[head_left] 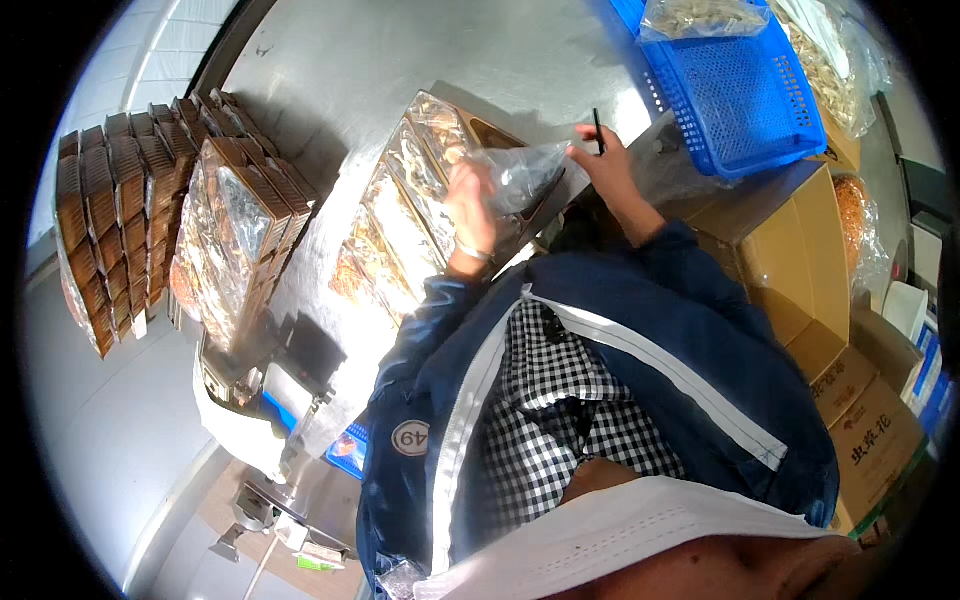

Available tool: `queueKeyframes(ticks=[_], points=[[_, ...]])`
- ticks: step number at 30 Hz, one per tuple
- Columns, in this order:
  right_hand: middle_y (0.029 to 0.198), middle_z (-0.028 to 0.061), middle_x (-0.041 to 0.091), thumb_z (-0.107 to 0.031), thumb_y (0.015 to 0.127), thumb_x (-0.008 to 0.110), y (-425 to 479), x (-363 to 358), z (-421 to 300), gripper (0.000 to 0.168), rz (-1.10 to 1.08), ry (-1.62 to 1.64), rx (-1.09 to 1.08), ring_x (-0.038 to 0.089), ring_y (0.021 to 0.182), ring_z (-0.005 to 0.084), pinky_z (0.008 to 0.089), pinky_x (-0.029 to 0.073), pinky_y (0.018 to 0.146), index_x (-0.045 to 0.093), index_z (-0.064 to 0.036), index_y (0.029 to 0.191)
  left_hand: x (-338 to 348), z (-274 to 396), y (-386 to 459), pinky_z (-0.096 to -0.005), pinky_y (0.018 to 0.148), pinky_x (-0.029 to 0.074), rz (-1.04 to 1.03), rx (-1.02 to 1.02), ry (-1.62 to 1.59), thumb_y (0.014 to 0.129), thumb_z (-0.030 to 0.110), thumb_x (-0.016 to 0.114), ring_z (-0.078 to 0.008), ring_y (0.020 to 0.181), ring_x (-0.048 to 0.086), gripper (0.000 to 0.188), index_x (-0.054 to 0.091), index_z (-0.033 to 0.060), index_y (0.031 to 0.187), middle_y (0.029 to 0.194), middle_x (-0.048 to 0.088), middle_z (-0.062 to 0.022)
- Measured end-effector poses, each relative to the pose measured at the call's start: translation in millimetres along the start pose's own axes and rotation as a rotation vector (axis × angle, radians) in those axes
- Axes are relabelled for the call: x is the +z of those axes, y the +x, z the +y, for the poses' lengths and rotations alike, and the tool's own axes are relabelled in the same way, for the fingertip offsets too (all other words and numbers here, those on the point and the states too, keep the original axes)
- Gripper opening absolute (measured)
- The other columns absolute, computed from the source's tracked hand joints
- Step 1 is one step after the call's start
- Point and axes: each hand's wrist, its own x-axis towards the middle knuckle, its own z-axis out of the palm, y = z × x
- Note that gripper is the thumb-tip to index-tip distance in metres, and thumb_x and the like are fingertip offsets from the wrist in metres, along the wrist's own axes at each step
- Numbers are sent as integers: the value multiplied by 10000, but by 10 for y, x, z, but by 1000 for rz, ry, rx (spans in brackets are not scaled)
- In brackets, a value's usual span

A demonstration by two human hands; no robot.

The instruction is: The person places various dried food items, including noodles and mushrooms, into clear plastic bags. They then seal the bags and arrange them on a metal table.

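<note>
A brown multi-compartment plastic tray (501,135) lies slanted before me, with dried mushrooms (409,161) and other dried goods in its long compartments. A clear plastic bag (525,174) stretches between my hands over the tray's right part. My left hand (472,199), blurred and wearing a white band at the wrist, has curled fingers on the bag's left side. At the bag's right end, my right hand (611,169) grips a thin black pen-like stick (598,131). Its thumb and finger are at the film's edge; whether they pinch it is hard to tell.
Stacked filled trays (225,232) and nested brown trays (124,217) stand at left on the metal table (360,52). A blue plastic basket (750,105) sits upper right, above an open cardboard box (795,255). A bag of orange dried goods (853,217) lies beyond the box.
</note>
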Motion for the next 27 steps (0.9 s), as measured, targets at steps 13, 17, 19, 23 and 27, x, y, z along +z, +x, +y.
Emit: queueKeyframes(ticks=[13,17,19,23,27], points=[[1064,220,638,-258,862,593,-31,277,26,352,-458,-457,-182,596,1028,421,477,493,882,650,-17,1112,33,107,-191,-387,777,380,-146,91,200,994,170,393,-273,780,493,361,497,20,682,742,518,-102],[1141,172,652,-292,892,650,-92,246,153,433,-436,-139,-143,624,1076,304,387,492,930,613,-9,1217,49,135,-126,-421,753,370,-119,37,158,949,128,439,-328,770,477,291,518,3,699,754,513,-143],[1110,135,669,-257,911,673,-132,215,138,378,-431,230,82,643,1036,235,353,497,918,636,-45,1223,13,112,-108,-423,739,370,-113,60,172,947,128,426,-328,752,477,304,514,3,684,735,519,-146],[1213,98,633,-235,931,678,-263,128,39,420,-603,308,328,585,1121,181,327,460,965,608,5,1269,7,153,-216,-427,764,376,-103,87,184,938,124,444,-332,784,499,280,547,3,708,765,539,-146],[1261,102,619,-238,953,646,-243,231,350,405,-736,266,66,577,1162,214,338,441,1003,614,0,1279,-80,233,-280,-436,826,385,-282,236,277,940,245,463,-331,871,523,297,556,19,772,838,552,-133]])
